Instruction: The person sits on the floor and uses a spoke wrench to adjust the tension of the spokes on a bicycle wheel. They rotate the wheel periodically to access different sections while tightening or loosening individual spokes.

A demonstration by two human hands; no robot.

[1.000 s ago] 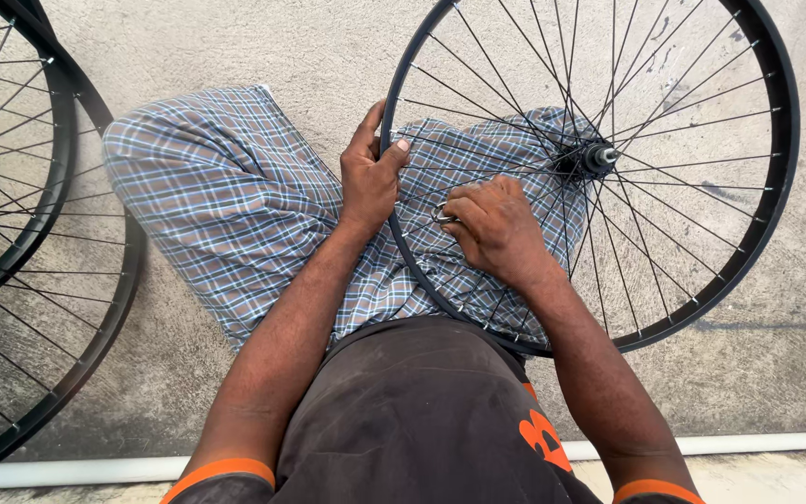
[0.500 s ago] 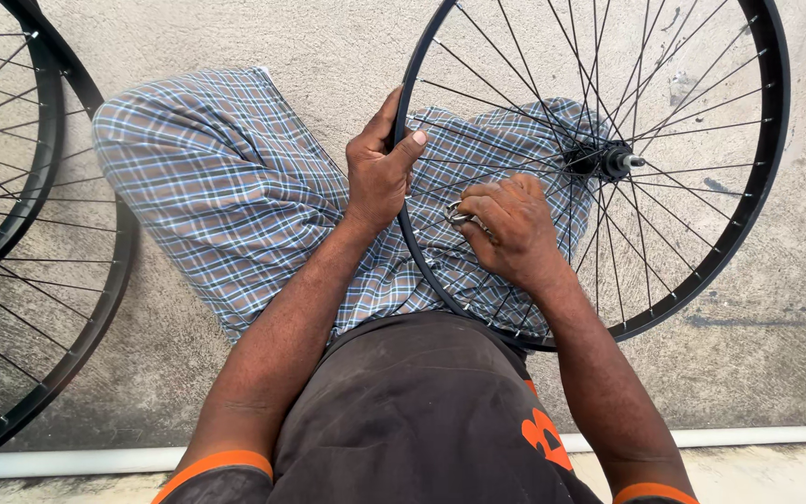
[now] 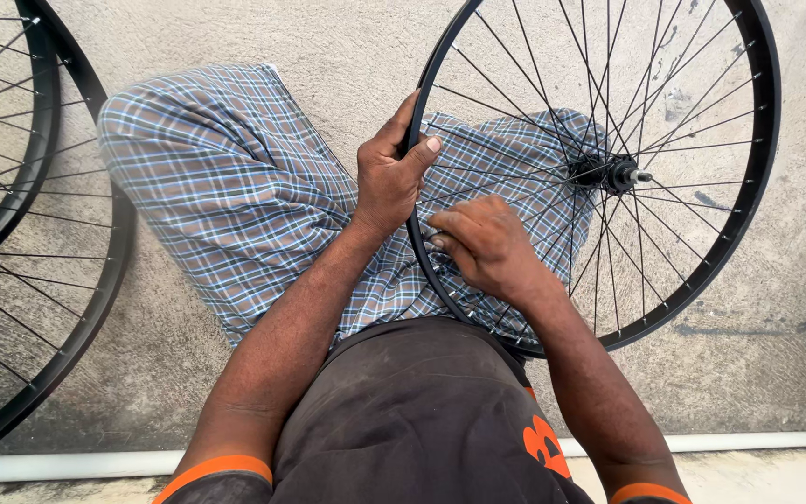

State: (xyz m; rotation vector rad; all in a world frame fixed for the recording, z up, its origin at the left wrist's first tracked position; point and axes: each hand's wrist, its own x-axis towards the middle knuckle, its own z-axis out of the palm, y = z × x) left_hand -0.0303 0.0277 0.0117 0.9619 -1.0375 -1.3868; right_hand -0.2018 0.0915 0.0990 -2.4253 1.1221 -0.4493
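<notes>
A black spoked bicycle wheel [image 3: 701, 271] stands over the person's lap, its rim resting across the checked cloth [image 3: 226, 187] that covers the legs, with the hub [image 3: 613, 173] off to the right above the concrete floor [image 3: 347, 47]. The left hand [image 3: 389, 177] grips the rim on its near-left arc: the fingers wrap round the outer side and the thumb presses flat on the inner face, so the rim runs through the closed fist. The right hand [image 3: 487, 247] lies inside the wheel, just beside the rim and below the left hand, nearly touching it. Its fingertips are bunched together at the spoke ends where they meet the rim; whether they pinch a spoke or a small tool, I cannot tell. Two more black wheels [image 3: 39, 233] lie on the floor at the left
</notes>
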